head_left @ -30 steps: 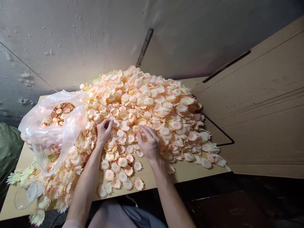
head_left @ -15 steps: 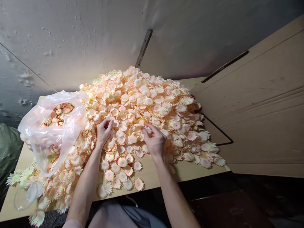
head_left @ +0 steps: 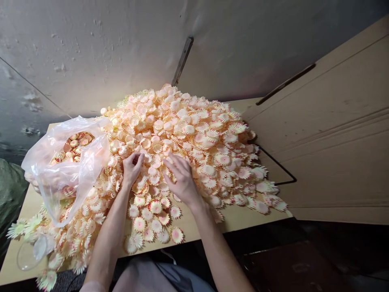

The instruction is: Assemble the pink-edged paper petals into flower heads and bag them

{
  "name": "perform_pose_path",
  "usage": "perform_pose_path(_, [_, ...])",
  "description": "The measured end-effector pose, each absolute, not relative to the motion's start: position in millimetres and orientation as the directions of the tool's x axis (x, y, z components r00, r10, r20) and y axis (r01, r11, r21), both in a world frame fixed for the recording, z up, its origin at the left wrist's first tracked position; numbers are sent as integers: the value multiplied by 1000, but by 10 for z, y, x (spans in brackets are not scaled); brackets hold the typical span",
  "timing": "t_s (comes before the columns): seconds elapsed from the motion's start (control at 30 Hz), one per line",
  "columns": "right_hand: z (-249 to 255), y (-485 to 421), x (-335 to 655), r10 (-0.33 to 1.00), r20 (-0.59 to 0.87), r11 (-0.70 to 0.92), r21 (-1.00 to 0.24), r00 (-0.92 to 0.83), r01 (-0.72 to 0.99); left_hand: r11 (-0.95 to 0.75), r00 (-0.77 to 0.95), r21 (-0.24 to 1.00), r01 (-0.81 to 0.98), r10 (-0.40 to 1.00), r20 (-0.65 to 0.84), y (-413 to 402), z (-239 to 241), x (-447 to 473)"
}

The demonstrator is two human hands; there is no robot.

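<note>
- Covering most of the tabletop [head_left: 188, 225]: one heap of flowers [head_left: 197, 125], highest at the back edge, thinning to single pieces near the front edge.
- Left hand [head_left: 133, 165]: at the heap, left of its middle, fingers curled, thumb close to forefinger; whether it pinches a flower, I cannot tell from where I stand.
- Right hand [head_left: 180, 178]: over the heap's middle, fingers loosely spread, no flower seen in its grasp.
- Risk, spilling: one flower overhangs the front edge near the left corner; a brush of the left forearm could, I judge, send it and its neighbours down.
- Risk, crushing: petals look thin; a pressing palm might bend them.
- Risk, tipping: the bag [head_left: 50, 172], by the left edge, seems soft enough to slump if knocked.
- Flowers: shallow discs, toothed rims, cream with pink centres or tips, probably plastic.
- Bag: filmy, translucent, crumpled, mouth gaping over smaller, redder pieces.
- Cup [head_left: 30, 254]: clear, round-rimmed, near the front left corner.
</note>
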State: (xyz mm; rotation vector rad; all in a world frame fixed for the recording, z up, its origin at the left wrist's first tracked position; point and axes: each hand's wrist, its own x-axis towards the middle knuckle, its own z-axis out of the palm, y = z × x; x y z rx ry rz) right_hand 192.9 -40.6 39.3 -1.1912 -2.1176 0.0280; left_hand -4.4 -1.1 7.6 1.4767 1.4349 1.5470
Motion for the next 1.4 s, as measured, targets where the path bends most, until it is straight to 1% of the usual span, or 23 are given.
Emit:
perform_pose_path(0.07, [335, -370, 1834, 752, 478, 626, -301, -454, 720, -280, -242, 924, 262, 907, 344, -15, 81, -46])
perform_pose_path(0.1, [306, -343, 1801, 759, 454, 623, -298, -467, 723, -283, -245, 923, 260, 905, 347, -18, 84, -48])
perform_pose_path(0.17, [285, -296, 1765, 793, 464, 564, -316, -394, 763, -279, -249, 924, 260, 906, 344, -22, 87, -50])
perform_pose_path(0.23, [340, -290, 1756, 802, 526, 507, -347, -283, 789, -273, -247, 926, 262, 908, 338, -18, 83, -50])
perform_pose_path(0.27, [392, -308, 1752, 789, 555, 513, -356, -265, 781, -272, -245, 926, 263, 909, 337, -13, 78, -50])
perform_pose_path(0.3, [449, -341, 1744, 767, 568, 554, -354, -297, 753, -272, -244, 925, 264, 909, 337, -7, 71, -50])
perform_pose_path(0.33, [503, -382, 1729, 746, 553, 610, -346, -370, 713, -273, -243, 925, 265, 909, 338, -1, 65, -50])
perform_pose_path(0.4, [567, -470, 1683, 684, 449, 724, -321, -575, 611, -271, -242, 924, 268, 910, 337, 6, 58, -50])
perform_pose_path(0.47, [549, -529, 1629, 672, 339, 740, -304, -658, 600, -264, -248, 928, 263, 911, 329, 3, 64, -51])
perform_pose_path(0.53, [472, -533, 1589, 719, 312, 694, -288, -621, 660, -255, -254, 933, 252, 913, 318, -8, 78, -52])
perform_pose_path(0.6, [395, -491, 1580, 767, 342, 636, -289, -543, 716, -249, -256, 939, 236, 917, 307, -18, 89, -55])
perform_pose_path(0.73, [380, -377, 1642, 794, 477, 556, -321, -376, 767, -239, -263, 950, 199, 921, 287, -12, 81, -59])
perform_pose_path(0.83, [451, -372, 1699, 771, 592, 506, -348, -234, 789, -238, -253, 949, 204, 924, 286, -4, 72, -61])
perform_pose_path(0.87, [472, -394, 1710, 759, 610, 520, -357, -228, 776, -239, -248, 948, 210, 925, 288, -3, 73, -61])
perform_pose_path(0.9, [487, -426, 1717, 746, 611, 560, -359, -266, 747, -240, -245, 947, 215, 925, 290, -4, 75, -61])
perform_pose_path(0.93, [493, -467, 1719, 733, 587, 615, -356, -344, 703, -241, -245, 946, 219, 924, 292, -5, 78, -61])
perform_pose_path(1.0, [480, -555, 1713, 682, 474, 725, -340, -557, 599, -242, -251, 944, 225, 922, 296, -10, 89, -60])
perform_pose_path(1.03, [463, -594, 1706, 656, 403, 755, -331, -638, 567, -243, -255, 943, 228, 920, 298, -13, 94, -59])
perform_pose_path(1.1, [418, -647, 1692, 651, 303, 758, -307, -696, 575, -245, -259, 941, 233, 917, 303, -19, 104, -57])
perform_pose_path(1.17, [378, -657, 1683, 691, 281, 723, -287, -666, 629, -248, -255, 942, 229, 918, 303, -23, 109, -55])
perform_pose_path(1.27, [350, -619, 1688, 735, 318, 677, -300, -599, 672, -249, -254, 944, 217, 919, 301, -24, 103, -53])
perform_pose_path(1.33, [349, -581, 1706, 760, 358, 647, -339, -542, 683, -247, -259, 944, 219, 918, 301, -22, 96, -54])
perform_pose_path(1.4, [349, -541, 1732, 798, 413, 592, -408, -438, 695, -244, -263, 944, 223, 917, 299, -24, 96, -58])
